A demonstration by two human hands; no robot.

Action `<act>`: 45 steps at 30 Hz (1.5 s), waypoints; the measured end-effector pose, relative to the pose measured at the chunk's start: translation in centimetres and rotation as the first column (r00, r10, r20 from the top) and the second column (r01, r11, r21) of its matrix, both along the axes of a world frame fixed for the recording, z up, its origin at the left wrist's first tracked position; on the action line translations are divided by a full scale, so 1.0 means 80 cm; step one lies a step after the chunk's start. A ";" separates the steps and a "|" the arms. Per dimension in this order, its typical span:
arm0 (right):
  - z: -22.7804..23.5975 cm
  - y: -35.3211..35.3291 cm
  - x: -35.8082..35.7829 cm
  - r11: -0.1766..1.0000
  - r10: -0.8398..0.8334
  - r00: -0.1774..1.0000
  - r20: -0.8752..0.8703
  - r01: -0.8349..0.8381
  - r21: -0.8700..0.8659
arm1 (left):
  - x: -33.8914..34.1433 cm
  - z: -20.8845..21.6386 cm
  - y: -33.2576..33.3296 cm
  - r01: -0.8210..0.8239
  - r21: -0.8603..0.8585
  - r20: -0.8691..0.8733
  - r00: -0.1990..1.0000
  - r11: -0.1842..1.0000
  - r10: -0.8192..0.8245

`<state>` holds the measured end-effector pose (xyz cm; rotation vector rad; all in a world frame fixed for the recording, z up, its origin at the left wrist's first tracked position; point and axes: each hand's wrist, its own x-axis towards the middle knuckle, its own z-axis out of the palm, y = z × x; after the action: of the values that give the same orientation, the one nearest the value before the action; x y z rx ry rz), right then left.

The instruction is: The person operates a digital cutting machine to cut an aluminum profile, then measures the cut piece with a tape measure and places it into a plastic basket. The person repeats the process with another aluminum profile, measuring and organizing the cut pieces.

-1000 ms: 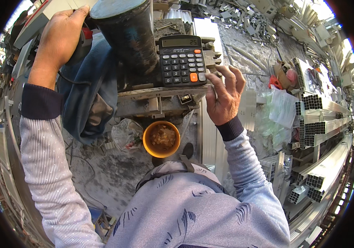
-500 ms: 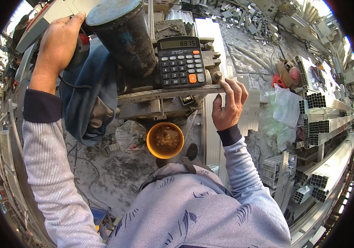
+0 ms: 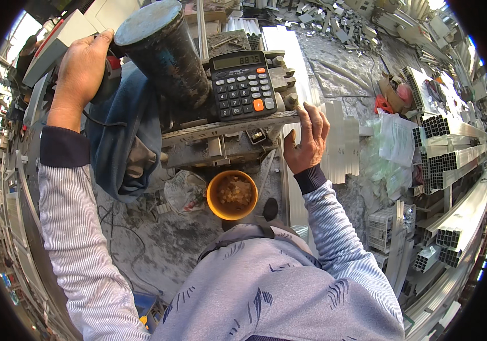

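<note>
My left hand (image 3: 81, 74) is curled at a dark rounded part with a red band (image 3: 111, 69) and a black cable, beside a pale box with a red edge (image 3: 64, 42). Its fingertips are hidden, so what it grips I cannot make out. Stretched out, my right hand (image 3: 310, 139) rests its fingertips at the right end of the bench's metal front edge (image 3: 226, 124). It holds nothing. Between my hands a black calculator (image 3: 242, 85) with a lit display lies on the bench. Left of it stands a tall dark cylinder (image 3: 166, 57) with a pale blue top.
Blue-grey cloth (image 3: 121, 131) hangs below my left hand. An orange bucket (image 3: 212, 209) with brownish contents sits on the floor by my feet. Stacked aluminium profiles (image 3: 454, 170) fill the right side, with plastic wrap (image 3: 394, 139) beside them. Metal offcuts (image 3: 334, 28) lie at the back.
The whole view has shifted slightly. Both hands stay at the same places, and the calculator has not moved on the bench.
</note>
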<state>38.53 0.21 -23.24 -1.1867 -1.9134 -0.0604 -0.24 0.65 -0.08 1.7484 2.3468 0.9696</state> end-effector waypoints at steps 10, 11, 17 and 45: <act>0.003 -0.004 0.000 1.000 -0.031 0.999 0.033 0.031 -0.003 | -0.002 -0.001 0.002 0.021 0.010 0.015 1.000 1.000 -0.022; 0.004 -0.005 0.000 1.000 -0.029 0.999 0.033 0.029 -0.003 | -0.003 -0.002 0.003 0.042 0.027 0.019 0.999 0.999 -0.042; 0.009 -0.008 0.000 1.000 -0.028 0.999 0.043 0.028 -0.005 | -0.008 -0.006 0.006 0.039 0.046 0.021 0.999 0.998 -0.040; 0.007 -0.012 -0.002 0.999 -0.048 0.998 0.043 0.049 -0.011 | -0.001 0.001 0.003 0.015 -0.019 -0.040 0.999 1.000 -0.015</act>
<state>38.40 -0.74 -22.65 -1.2492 -1.9247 -0.1006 -0.30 0.91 0.03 1.7927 2.3549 0.9160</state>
